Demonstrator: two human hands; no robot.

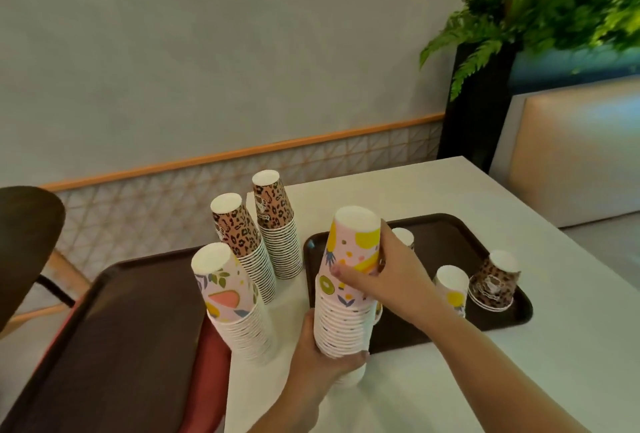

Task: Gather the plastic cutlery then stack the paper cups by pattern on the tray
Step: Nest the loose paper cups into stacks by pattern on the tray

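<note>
White worktop [485, 211] against a pale wall with an orange rail and lattice panel; fern [540, 7] at the top right, a padded bench back beside it. 2 dark brown trays: right tray [446, 232] lies on the worktop, left tray [131, 328] sits lower left over a red seat. Left hand [329, 353] grips the base of a tall fruit-print stack [346, 301] of upside-down paper cups, fingers curled under the lowest rims. Right hand [391, 277] wraps the top cup of that stack, thumb on the near side. Stack stands at the near left corner of the right tray. Second fruit-print stack [232, 304] leans just left of it. 2 leopard-print stacks [277, 228] stand behind, near the worktop's left edge. On the right tray: a short leopard cup pile [493, 282], a fruit-print cup [450, 285], and another cup [403, 237] partly hidden behind the right hand.
</note>
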